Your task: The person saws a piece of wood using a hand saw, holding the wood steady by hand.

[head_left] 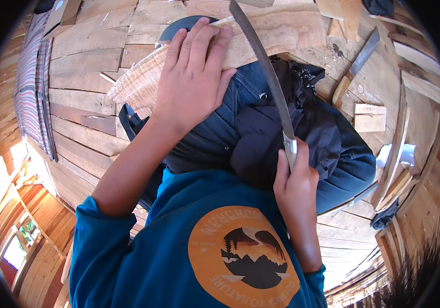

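Across my raised left knee lies a long, rough wooden board, pale and grainy, its left end slanting down. My left hand spans it from above, fingertips near the far edge and thumb by the near edge, gripping it against the leg. In my right hand is the light handle of a saw with a long, narrow dark blade that looks finely toothed on its left edge. The blade points away from me and passes over the board to the right of my left hand. Whether it touches the wood I cannot tell.
On the plank floor at the right lie a machete with a wooden handle and a small wood block. Dark cloth covers my lap. Timber strips line the right side; a striped cloth hangs at the left.
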{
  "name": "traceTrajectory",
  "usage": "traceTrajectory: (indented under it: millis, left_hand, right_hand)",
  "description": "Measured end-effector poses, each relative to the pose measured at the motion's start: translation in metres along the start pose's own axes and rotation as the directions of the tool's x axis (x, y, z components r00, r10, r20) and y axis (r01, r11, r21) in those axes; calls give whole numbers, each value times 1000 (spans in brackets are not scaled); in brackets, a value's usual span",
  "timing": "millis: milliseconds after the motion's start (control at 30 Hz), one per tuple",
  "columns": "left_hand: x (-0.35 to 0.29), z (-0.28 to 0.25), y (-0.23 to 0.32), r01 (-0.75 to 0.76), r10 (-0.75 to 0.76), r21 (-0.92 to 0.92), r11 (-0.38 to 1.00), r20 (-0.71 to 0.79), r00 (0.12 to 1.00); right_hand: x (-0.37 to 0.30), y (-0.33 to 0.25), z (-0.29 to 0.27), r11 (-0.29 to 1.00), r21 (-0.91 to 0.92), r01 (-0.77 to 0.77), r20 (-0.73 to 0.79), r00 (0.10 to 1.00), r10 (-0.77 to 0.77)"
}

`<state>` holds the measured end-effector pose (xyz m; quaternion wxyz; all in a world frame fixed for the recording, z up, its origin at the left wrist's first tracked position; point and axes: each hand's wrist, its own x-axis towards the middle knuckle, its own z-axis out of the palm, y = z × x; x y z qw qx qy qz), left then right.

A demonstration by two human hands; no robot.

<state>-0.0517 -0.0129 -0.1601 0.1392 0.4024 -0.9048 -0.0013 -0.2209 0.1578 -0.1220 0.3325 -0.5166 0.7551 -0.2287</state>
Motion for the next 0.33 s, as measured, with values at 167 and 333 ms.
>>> traceTrajectory:
  millis: [167, 333]
  left_hand:
    - [-1, -1, -2, 6, -6, 1, 1000, -2, 1000]
    - [-6, -2, 2, -30, 30, -36, 999, 8, 1000]
  right_hand:
    - [26, -4, 9, 996, 12, 91, -24, 996, -91]
    - [5, -2, -1, 999, 17, 32, 22, 999, -33]
